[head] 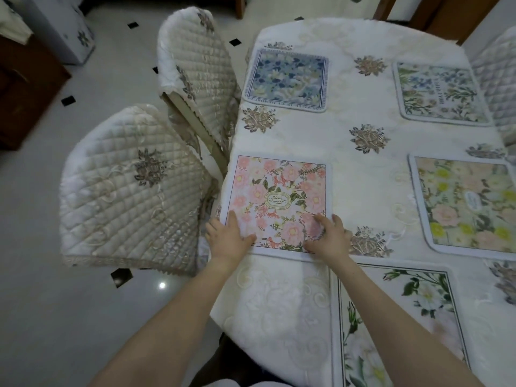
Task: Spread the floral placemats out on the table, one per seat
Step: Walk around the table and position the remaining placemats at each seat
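A pink floral placemat [279,191] lies flat at the table's left edge, beside the near chair. My left hand [227,236] rests flat on its near left corner, fingers spread. My right hand [329,236] presses on its near right corner, fingers apart. A blue floral placemat [287,79] lies farther along the left side. A green and white placemat [438,93] sits at the far right, a yellow and peach one [466,205] at the right, and a white-flower placemat [396,325] closest to me.
The table [363,152] wears a cream embroidered cloth. Two quilted chairs stand on the left, one near [131,191] and one far [195,68]. Another quilted chair [497,79] shows at the right edge. White tiled floor lies to the left.
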The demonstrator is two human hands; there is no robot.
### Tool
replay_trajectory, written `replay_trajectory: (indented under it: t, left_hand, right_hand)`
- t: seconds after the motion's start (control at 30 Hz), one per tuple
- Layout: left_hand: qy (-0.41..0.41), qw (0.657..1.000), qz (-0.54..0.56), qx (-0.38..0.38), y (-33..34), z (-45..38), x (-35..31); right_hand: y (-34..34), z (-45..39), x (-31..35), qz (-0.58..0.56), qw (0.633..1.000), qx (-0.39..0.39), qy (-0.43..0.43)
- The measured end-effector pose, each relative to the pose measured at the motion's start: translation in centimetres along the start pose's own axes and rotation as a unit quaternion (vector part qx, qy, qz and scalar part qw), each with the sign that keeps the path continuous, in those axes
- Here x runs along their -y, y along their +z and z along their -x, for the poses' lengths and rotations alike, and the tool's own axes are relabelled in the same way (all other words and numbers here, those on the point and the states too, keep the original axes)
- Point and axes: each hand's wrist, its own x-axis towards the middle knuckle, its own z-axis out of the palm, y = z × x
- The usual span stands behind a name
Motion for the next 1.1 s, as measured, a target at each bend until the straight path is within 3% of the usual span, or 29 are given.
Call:
replay_trajectory:
  t: [0.23, 0.57, 0.87, 1.1]
  left_hand:
    - [-0.023, 1.000, -0.004, 0.004, 0.5, 2.4, 0.4]
    - [0.036, 0.995, -0.094, 0.006, 1.2, 3.1, 0.4]
    - [0.214, 0.971, -0.106, 0.004, 0.5, 2.3, 0.2]
    - [0.310, 0.948, -0.064, 0.032, 0.4, 0.6, -3.9]
  right_hand:
    - [0.3, 1.7, -0.6, -0.014, 1.000, 0.010, 0.002]
    - [0.9, 2.8, -0.4, 0.019, 1.000, 0.012, -0.004]
    - [1.2, 3.8, -0.3, 0.109, 0.991, -0.009, -0.072]
    - [-1.5, 4.5, -2.2, 0.055, 0.995, -0.072, -0.033]
